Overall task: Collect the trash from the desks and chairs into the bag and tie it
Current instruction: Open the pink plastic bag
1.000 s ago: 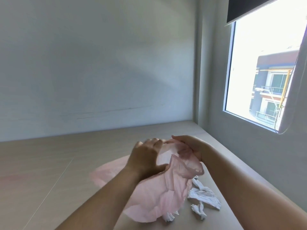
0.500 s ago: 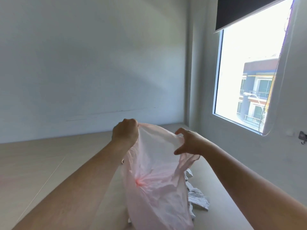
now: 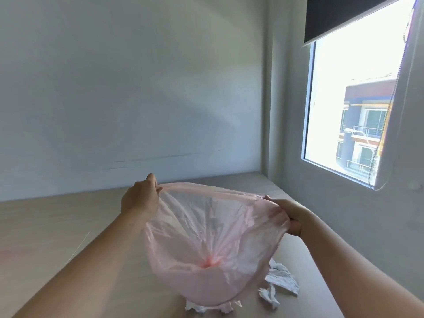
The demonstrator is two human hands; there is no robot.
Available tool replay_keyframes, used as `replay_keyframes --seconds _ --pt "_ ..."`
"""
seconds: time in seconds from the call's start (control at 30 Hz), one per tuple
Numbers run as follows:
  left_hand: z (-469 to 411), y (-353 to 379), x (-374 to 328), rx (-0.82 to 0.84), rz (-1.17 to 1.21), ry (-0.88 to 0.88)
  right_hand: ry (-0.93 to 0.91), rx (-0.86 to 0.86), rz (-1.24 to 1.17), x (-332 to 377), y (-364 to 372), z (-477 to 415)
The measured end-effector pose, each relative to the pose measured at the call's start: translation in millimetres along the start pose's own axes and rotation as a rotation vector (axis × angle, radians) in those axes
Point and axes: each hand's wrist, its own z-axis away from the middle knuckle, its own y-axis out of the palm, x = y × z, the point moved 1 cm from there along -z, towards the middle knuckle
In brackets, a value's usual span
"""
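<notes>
A thin, see-through pink plastic bag (image 3: 206,244) hangs open above the pale wooden desk (image 3: 57,226), its mouth stretched wide and its gathered bottom showing inside. My left hand (image 3: 141,198) pinches the rim at the left. My right hand (image 3: 290,216) grips the rim at the right. Crumpled white paper trash (image 3: 281,277) lies on the desk under and to the right of the bag, with more scraps (image 3: 206,307) poking out beneath it.
A grey wall (image 3: 126,88) stands behind the desk and another runs along its right side. A window (image 3: 348,115) with a dark roller blind and a bead cord is at the upper right.
The bag was bunched between my hands on the desk, then lifted. My hands have since drawn apart and pulled its mouth wide open.
</notes>
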Motion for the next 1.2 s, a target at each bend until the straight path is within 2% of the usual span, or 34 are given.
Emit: replay_keyframes --seconds 0.1,0.2,0.27,0.33,0.4,0.43,0.53,0.63,0.77,0.83,1.03,1.13,1.17,1.2 --pt "13 3 16 0.042 -0.099 0.020 0.087 -0.013 -0.041 -9 -11 -8" --pt "23 -1 15 0.097 -0.089 0.041 0.081 -0.052 0.040 -15 -11 -18" --pt "33 -8 -6 0.024 -0.084 0.226 0.081 -0.038 0.098 -13 0 -20" --pt "52 -7 -46 -0.088 0.023 0.540 0.075 -0.014 0.145 -8 15 -21" --pt "73 5 -84 0.005 0.028 0.703 0.053 0.013 0.187 -1 30 -22" --pt "80 16 -96 0.075 -0.041 0.702 0.046 0.041 0.212 1 37 -23" --pt "86 30 -106 0.039 -0.278 0.609 0.021 0.090 0.345 8 52 -18" --pt "71 35 -100 0.079 -0.193 0.445 -0.121 -0.032 0.554 20 57 -8" --pt "37 28 -106 0.020 -0.070 0.344 -0.327 -0.124 0.577 47 59 16" --pt "17 19 -112 0.022 -0.024 0.246 -0.405 -0.141 0.696 53 63 31" --pt "-23 0 -101 -0.022 0.015 0.049 -0.342 -0.052 1.028 38 69 43" --pt "-28 -2 -89 0.019 0.031 -0.023 -0.380 -0.166 1.355 23 51 30" --pt "-28 -2 -84 0.030 0.033 -0.033 -0.433 -0.220 1.288 18 44 26" --pt "-28 -1 -79 0.035 0.031 -0.038 -0.460 -0.221 1.087 14 38 23"
